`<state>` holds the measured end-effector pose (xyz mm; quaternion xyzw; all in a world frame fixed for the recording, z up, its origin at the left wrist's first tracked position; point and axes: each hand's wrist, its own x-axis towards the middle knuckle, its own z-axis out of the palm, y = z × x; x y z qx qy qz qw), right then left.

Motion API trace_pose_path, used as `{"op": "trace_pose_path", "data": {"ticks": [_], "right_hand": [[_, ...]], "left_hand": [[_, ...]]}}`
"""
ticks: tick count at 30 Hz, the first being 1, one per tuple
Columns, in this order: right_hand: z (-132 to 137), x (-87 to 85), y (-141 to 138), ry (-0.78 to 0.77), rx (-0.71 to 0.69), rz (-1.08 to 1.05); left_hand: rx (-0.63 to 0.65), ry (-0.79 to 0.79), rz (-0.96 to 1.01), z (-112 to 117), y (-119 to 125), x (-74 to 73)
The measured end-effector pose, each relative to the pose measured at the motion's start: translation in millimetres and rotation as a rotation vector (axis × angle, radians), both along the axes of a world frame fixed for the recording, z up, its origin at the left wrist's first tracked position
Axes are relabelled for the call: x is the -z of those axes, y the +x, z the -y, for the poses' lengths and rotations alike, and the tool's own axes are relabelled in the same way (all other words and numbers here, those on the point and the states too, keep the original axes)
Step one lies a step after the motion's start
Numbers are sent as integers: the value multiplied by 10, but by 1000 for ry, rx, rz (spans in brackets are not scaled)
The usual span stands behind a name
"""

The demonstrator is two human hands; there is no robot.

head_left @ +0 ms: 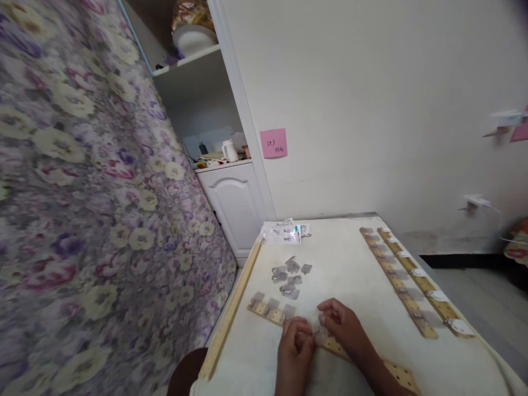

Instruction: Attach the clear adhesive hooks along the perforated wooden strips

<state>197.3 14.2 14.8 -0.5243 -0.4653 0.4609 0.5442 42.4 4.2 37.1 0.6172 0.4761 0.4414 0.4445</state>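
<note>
The left hand (295,347) and right hand (341,325) pinch a small, clear plastic packet (320,333), probably light, flexible, slippery; best held by its edges.

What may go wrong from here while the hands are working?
The translucent piece between the left hand and right hand might slip. The right forearm crosses the perforated wooden strip and may nudge it. Loose translucent pieces lie beyond the strip and could be scattered by a stray reach.
</note>
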Motion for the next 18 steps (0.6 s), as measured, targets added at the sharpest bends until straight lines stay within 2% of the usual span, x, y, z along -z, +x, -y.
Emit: {"op": "trace_pose_path", "data": {"ticks": [4,8,12,18], "right_hand": [[0,45,-34,29,-18,148],[12,26,-77,37,-39,242],[25,25,-123,40,-67,279],[13,93,-188,46,-68,348]], "left_hand": [[-23,-336,287,58,-73,181],[-38,-554,539,88,-80,268],[7,-725,499,105,-51,308],[1,-762,473,67,-74,317]]}}
